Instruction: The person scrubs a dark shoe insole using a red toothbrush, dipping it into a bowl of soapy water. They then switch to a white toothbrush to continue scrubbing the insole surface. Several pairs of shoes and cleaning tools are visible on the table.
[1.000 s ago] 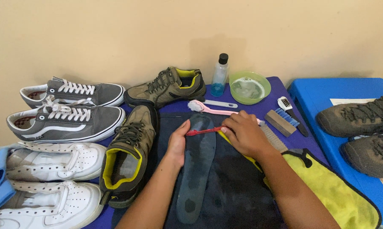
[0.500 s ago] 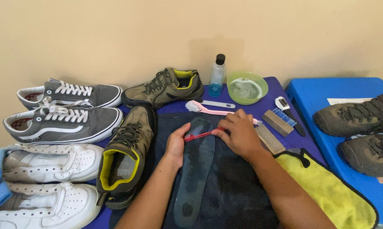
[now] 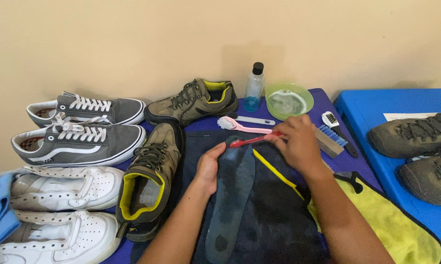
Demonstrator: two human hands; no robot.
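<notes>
A plain beige wall backs your low purple bench. On the left sit grey sneakers, white sneakers, then an olive shoe. Your left hand presses flat, fingers together, on the dark insole lying lengthwise on the dark cloth. Your right hand pinches a red toothbrush, its bristles at the insole's toe end. You appear to be scrubbing; the next stroke calls for firm steadying. Further right lie a yellow towel and a blue mat.
</notes>
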